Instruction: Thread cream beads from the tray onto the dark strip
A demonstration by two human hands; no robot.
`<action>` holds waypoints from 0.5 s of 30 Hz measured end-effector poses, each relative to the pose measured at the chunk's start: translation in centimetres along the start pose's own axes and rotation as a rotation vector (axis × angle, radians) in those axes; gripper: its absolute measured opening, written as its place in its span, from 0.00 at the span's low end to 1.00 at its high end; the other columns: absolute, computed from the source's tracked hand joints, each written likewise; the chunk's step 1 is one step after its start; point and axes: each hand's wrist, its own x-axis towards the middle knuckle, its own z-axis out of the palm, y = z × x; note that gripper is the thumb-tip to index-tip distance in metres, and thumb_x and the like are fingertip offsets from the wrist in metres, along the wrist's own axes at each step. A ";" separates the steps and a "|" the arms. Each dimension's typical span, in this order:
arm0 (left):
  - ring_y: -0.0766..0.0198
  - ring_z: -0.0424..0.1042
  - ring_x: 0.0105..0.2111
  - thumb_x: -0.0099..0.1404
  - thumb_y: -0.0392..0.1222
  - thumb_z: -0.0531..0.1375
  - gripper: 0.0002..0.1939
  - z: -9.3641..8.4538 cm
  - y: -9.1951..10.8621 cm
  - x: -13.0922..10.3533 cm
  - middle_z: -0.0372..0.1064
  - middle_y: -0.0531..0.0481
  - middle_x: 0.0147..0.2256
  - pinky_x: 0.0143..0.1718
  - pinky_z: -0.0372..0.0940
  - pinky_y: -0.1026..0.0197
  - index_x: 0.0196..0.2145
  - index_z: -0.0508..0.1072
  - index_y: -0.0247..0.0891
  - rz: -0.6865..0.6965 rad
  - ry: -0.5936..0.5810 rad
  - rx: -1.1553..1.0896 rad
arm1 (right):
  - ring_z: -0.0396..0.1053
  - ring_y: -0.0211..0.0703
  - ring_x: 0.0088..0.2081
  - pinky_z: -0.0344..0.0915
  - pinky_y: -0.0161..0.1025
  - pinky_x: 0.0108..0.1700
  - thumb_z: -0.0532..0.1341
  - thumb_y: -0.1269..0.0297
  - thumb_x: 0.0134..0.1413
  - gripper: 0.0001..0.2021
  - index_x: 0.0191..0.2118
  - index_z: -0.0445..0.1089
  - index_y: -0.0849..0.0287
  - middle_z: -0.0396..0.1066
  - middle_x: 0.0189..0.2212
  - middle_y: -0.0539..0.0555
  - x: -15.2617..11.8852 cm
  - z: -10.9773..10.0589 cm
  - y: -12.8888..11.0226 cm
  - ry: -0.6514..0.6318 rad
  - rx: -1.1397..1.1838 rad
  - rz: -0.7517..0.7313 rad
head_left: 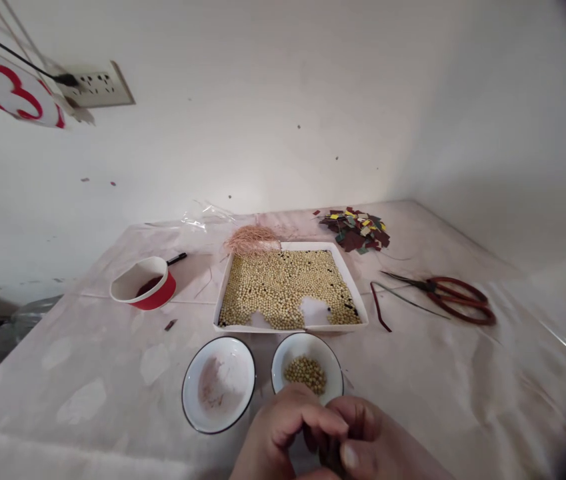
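My left hand (287,430) and my right hand (375,440) meet at the bottom of the view, fingers curled and pinched together. Between the fingertips is a small dark brown piece (331,457), mostly hidden, so its kind is unclear. Just beyond the fingers stands a white dark-rimmed bowl (331,360) with a heap of yellowish-brown round beads or beans (305,373). Left of it, a matching bowl (235,373) has reddish residue inside. Behind both bowls lies a white rectangular tray (350,280), spread with pale yellow round grains (283,283) and some dark ones.
Red scissors (463,300) lie at right, near a bent dark red strip (379,310). Dark and yellow scraps (357,230) are piled behind. A copper-coloured wire bundle (253,240) touches the tray's back corner. At left are a red-and-white paper tub (160,293) and a black pen (177,258).
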 end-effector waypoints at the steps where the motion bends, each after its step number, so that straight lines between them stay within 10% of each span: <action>1: 0.65 0.65 0.29 0.56 0.53 0.63 0.14 -0.3 0.0 -0.1 0.63 0.51 0.29 0.32 0.60 0.62 0.40 0.75 0.49 -0.010 0.018 -0.005 | 0.50 0.26 0.20 0.45 0.29 0.23 0.71 0.51 0.37 0.21 0.29 0.61 0.58 0.58 0.20 0.42 0.4 -0.1 0.3 0.014 -0.005 0.010; 6: 0.65 0.64 0.28 0.57 0.54 0.62 0.13 -1.5 0.1 -0.3 0.62 0.51 0.28 0.30 0.59 0.62 0.38 0.76 0.50 -0.023 0.075 0.019 | 0.54 0.30 0.22 0.48 0.30 0.24 0.71 0.50 0.34 0.22 0.25 0.60 0.58 0.60 0.21 0.44 1.7 -0.7 0.6 0.105 -0.170 0.037; 15: 0.70 0.60 0.27 0.56 0.45 0.65 0.10 0.3 -0.9 -0.3 0.62 0.54 0.31 0.29 0.57 0.66 0.38 0.75 0.49 -0.121 0.318 -0.205 | 0.68 0.42 0.32 0.63 0.38 0.35 0.55 0.58 0.54 0.10 0.33 0.70 0.56 0.72 0.29 0.52 3.6 -3.4 -8.4 0.655 -1.249 -0.399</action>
